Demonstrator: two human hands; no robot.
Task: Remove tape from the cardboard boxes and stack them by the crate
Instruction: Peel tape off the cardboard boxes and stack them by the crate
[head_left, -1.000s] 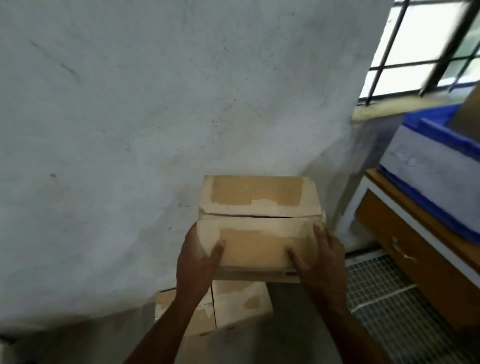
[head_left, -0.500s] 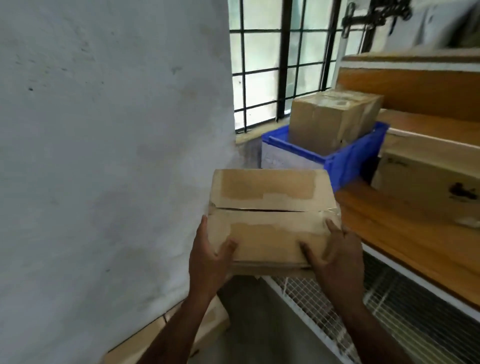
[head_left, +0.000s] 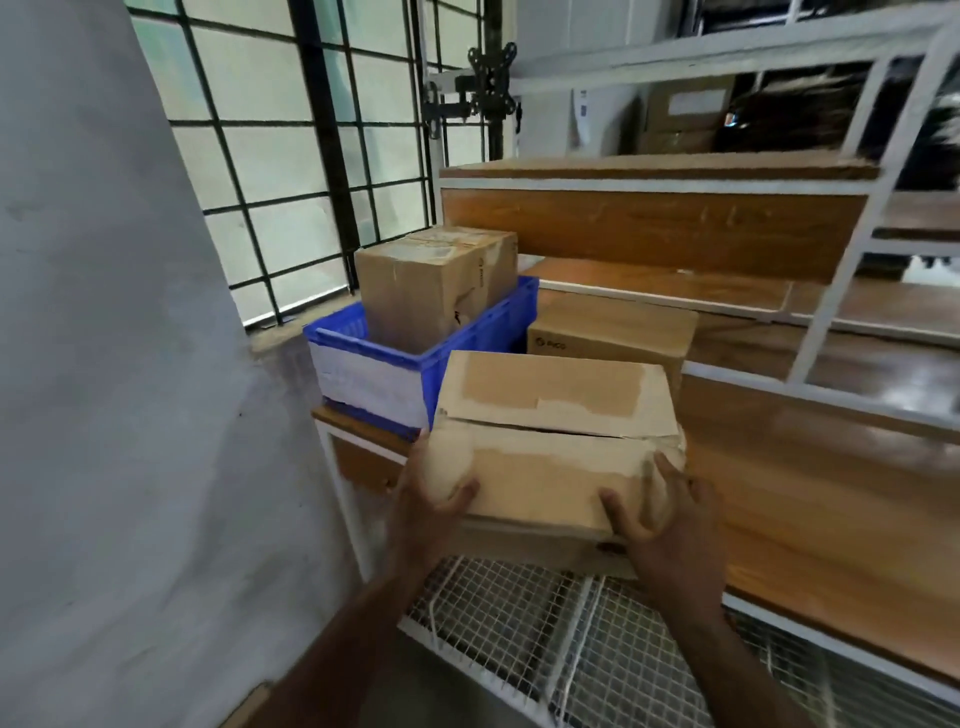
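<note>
cardboard boxes (head_left: 556, 415) (head_left: 434, 286) (head_left: 613, 332): 3 | blue crate (head_left: 374, 374): 1 | hands (head_left: 431, 499) (head_left: 670, 514): 2

Head camera looks forward and down, close over the wooden bench (head_left: 810, 499).

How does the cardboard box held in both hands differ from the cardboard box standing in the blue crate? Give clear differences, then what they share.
The held box is gripped by the left hand and right hand; the crate box stands untouched in the blue crate.
The held box lies low and flat; the crate box stands taller.
The held box's top shows peeled, torn patches and a bare flap seam; the crate box's top looks glossy.
Both are brown cardboard.
</note>
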